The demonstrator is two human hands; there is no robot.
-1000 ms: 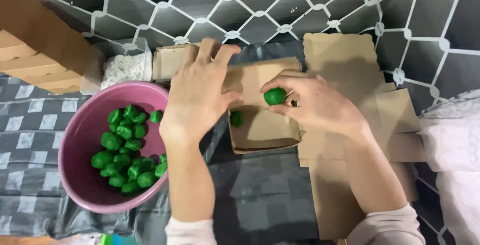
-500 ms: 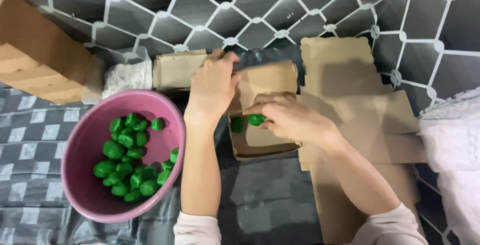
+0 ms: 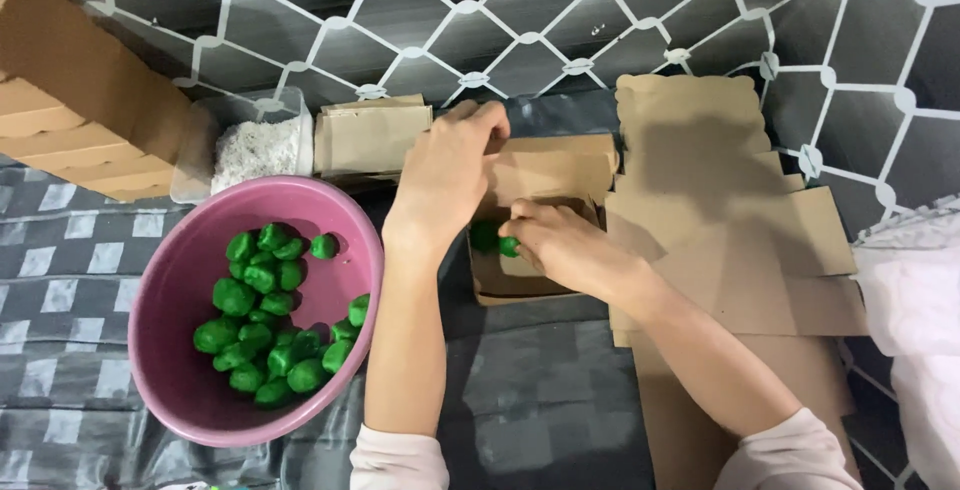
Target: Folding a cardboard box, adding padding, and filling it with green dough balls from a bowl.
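A small open cardboard box (image 3: 545, 172) sits in the middle of the dark cloth. My left hand (image 3: 447, 172) rests on its left wall and back flap, holding it steady. Inside the box my right hand (image 3: 562, 242) pinches a green ball (image 3: 509, 246), which lies beside another green ball (image 3: 485, 236) on the box floor. At the left, a pink bowl (image 3: 345, 225) holds several more green balls (image 3: 265, 315).
Flat unfolded cardboard blanks (image 3: 720, 210) lie to the right of the box. A folded cardboard box (image 3: 370, 138), a clear tub of white powder (image 3: 258, 146) and stacked cardboard boxes (image 3: 75, 100) stand along the back. A netted wall rises behind.
My right hand has carried the green ball from above the box down inside it, next to the first ball. My left hand shifted up to the box's back flap.
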